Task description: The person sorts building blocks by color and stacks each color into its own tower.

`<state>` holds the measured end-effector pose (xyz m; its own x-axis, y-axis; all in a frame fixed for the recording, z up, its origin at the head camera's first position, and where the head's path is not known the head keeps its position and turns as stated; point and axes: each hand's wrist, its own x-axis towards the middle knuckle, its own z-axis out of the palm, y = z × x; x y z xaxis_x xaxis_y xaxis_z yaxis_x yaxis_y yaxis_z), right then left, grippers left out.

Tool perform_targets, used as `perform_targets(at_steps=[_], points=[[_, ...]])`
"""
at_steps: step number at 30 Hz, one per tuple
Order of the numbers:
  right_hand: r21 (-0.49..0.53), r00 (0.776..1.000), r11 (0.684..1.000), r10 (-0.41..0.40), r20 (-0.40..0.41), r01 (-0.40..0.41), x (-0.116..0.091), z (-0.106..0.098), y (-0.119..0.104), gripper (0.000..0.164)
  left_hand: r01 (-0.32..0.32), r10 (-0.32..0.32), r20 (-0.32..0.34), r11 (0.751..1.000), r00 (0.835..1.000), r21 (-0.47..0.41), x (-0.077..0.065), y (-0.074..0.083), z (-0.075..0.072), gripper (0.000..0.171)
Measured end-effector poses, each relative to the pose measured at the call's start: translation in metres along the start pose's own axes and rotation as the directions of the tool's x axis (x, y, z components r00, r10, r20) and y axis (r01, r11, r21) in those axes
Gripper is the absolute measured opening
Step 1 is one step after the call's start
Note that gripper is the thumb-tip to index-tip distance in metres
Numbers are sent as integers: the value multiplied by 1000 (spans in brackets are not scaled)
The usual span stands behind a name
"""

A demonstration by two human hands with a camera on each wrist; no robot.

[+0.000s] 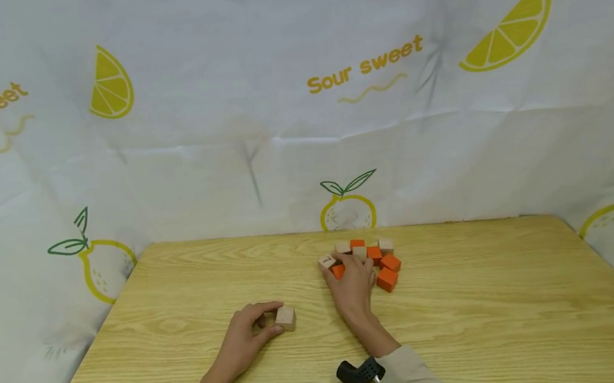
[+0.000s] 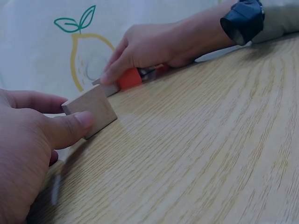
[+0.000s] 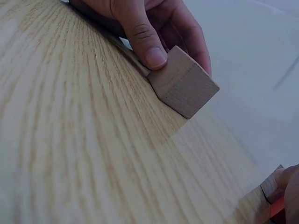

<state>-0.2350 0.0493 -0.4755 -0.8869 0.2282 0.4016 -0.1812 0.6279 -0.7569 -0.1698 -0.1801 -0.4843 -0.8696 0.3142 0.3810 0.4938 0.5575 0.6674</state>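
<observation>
My left hand (image 1: 244, 335) pinches a plain wooden cube (image 1: 285, 318) between thumb and fingers, left of the other blocks. In the left wrist view this cube (image 2: 92, 111) looks tilted on the tabletop, and the thumb presses its near face. My right hand (image 1: 353, 289) reaches over the block group and grips a wooden cube marked 7 (image 1: 326, 261) at the group's left side. An orange cube (image 1: 339, 271) sits under that hand, partly hidden by it. In the right wrist view only the edge of the right hand (image 3: 292, 191) shows, beside a wooden cube (image 3: 270, 188).
Several orange cubes (image 1: 387, 279) and wooden cubes (image 1: 386, 246) lie close together right of and behind the right hand. They rest on a wood-grain table (image 1: 501, 295). A white sheet with lemon prints (image 1: 213, 184) hangs behind the table's far edge.
</observation>
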Motion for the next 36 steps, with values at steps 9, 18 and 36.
perform_targets(at_steps=[9, 18, 36], points=[[52, 994, 994, -98, -41, 100, -4, -2, 2, 37, 0, 0, -4, 1000, 1000, -16, 0, 1, 1, 43], [127, 946, 943, -289, -147, 307, -9, -2, 2, 33, 13, -13, 2, 1000, 1000, -7, 0, 3, 1, 42], [254, 892, 859, -450, -37, 444, -35, -12, -2, 36, 43, -43, 6, 999, 999, -1, 0, 4, -2, 42]])
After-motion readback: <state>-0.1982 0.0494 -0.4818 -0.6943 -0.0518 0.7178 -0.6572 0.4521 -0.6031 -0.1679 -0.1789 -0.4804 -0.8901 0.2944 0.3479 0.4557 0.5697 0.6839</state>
